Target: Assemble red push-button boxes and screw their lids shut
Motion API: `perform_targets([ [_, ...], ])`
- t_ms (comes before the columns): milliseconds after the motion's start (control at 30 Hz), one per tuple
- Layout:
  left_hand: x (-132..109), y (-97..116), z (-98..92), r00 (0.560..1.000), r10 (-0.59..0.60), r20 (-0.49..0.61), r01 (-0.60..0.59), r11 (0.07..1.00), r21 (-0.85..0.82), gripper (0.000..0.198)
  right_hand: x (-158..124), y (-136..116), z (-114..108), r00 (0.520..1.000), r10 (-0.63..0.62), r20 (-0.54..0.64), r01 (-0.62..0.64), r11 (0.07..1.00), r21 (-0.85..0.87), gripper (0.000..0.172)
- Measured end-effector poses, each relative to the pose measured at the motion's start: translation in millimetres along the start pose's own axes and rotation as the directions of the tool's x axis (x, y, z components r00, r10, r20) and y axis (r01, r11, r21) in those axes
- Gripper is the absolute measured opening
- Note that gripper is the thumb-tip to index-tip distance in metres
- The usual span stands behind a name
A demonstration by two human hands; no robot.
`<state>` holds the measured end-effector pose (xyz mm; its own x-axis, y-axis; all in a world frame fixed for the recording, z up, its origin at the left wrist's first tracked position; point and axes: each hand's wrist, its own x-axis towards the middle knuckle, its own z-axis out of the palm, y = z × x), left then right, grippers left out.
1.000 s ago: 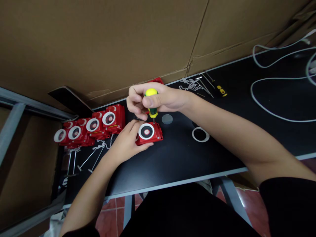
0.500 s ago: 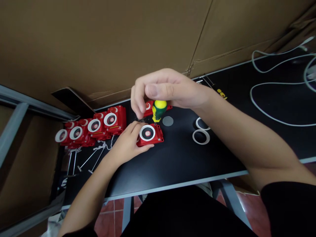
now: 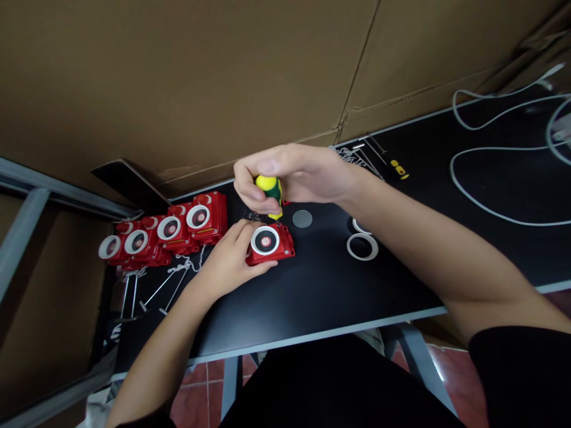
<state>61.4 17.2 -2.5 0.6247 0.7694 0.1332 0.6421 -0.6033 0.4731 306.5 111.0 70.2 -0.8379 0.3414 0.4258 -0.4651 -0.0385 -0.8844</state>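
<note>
On the black table, my left hand (image 3: 229, 258) is closed around the left side of a red box (image 3: 285, 245) with a white ring and dark round window on top. My right hand (image 3: 285, 175) grips a stubby green and yellow screwdriver (image 3: 273, 191) above that box. The screwdriver leans a little, and its tip meets the box's far right corner, where a screw would be too small to make out. A clear round disc (image 3: 302, 219) lies just right of the box. Behind my right hand, another red piece is mostly hidden.
Several similar red boxes (image 3: 212, 217) stand in a row at the left, metal rods (image 3: 163, 290) in front of them. White rings (image 3: 363, 246) lie to the right. Farther back are a yellow-black handle (image 3: 399, 169) and a white cable (image 3: 455, 172). Cardboard (image 3: 250, 77) walls the back.
My right hand has dropped slightly and its fingers have closed around the screwdriver's handle, which now tilts left. My left hand and the red box stay in place.
</note>
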Motion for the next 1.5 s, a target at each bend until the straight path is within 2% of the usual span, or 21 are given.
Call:
perform_targets([
  [67, 0, 0, -0.1, 1.000, -0.008, 0.001, 0.008, 1.000, -0.006, 0.067, -6, -11, -4, 0.999, 0.035, 0.034, -0.032, 0.996, -0.078, 0.017],
  [100, 1, 0, -0.1, 1.000, -0.009, -0.001, 0.009, 1.000, -0.011, 0.068, -9, -17, -5, 0.997, 0.061, 0.047, -0.053, 0.986, -0.157, 0.012],
  [200, 0, 1, -0.2, 1.000, -0.009, -0.003, 0.008, 1.000, -0.015, 0.068, -16, -35, -6, 0.985, 0.159, 0.071, -0.117, 0.905, -0.409, 0.019],
  [300, -1, 1, -0.4, 1.000, -0.017, -0.003, 0.017, 1.000, -0.005, 0.068, -18, -50, -3, 0.980, 0.177, 0.088, -0.107, 0.849, -0.517, 0.025],
  [433, -1, 2, -1.5, 0.999, -0.035, 0.007, 0.035, 0.999, 0.000, 0.068, -16, -58, 2, 0.978, 0.207, -0.020, -0.173, 0.754, -0.633, 0.024],
  [500, 0, 3, -2.1, 0.999, -0.039, 0.011, 0.039, 0.999, -0.008, 0.067, -15, -59, 2, 0.983, 0.170, -0.067, -0.166, 0.676, -0.718, 0.021],
  [633, 0, 2, -1.4, 0.999, -0.036, 0.015, 0.036, 0.999, -0.004, 0.067, -14, -56, 3, 0.996, 0.042, -0.074, -0.085, 0.471, -0.878, 0.016],
  [733, -1, 0, 0.4, 0.999, -0.039, 0.005, 0.039, 0.999, 0.010, 0.070, -11, -52, 12, 0.987, 0.042, -0.157, -0.163, 0.286, -0.944, 0.024],
  [800, -2, -2, 1.1, 0.999, -0.046, 0.003, 0.046, 0.999, 0.024, 0.072, -7, -49, 20, 0.973, 0.036, -0.230, -0.232, 0.175, -0.957, 0.036],
  [900, -2, -1, 0.6, 0.999, -0.041, 0.003, 0.041, 0.999, 0.032, 0.071, -2, -44, 31, 0.952, -0.040, -0.304, -0.300, 0.080, -0.951, 0.060],
  [967, -1, 1, -0.3, 0.999, -0.036, 0.003, 0.036, 0.999, 0.021, 0.069, 0, -42, 35, 0.939, -0.087, -0.333, -0.329, 0.051, -0.943, 0.068],
  [1067, 0, 3, -1.2, 0.999, -0.037, 0.005, 0.037, 0.999, 0.007, 0.067, 0, -44, 36, 0.927, -0.081, -0.366, -0.366, 0.018, -0.930, 0.071],
  [1200, -1, 2, -1.0, 0.999, -0.041, 0.009, 0.041, 0.999, 0.017, 0.070, -8, -53, 33, 0.924, 0.029, -0.381, -0.382, 0.021, -0.924, 0.059],
  [1333, -2, 1, -1.0, 1.000, -0.021, 0.005, 0.021, 1.000, 0.014, 0.069, -20, -66, 27, 0.947, 0.187, -0.260, -0.287, 0.134, -0.949, 0.042],
  [1500, -1, 3, -1.7, 1.000, -0.021, 0.003, 0.021, 1.000, 0.008, 0.067, -25, -82, 20, 0.968, 0.209, -0.138, -0.200, 0.314, -0.928, 0.047],
])
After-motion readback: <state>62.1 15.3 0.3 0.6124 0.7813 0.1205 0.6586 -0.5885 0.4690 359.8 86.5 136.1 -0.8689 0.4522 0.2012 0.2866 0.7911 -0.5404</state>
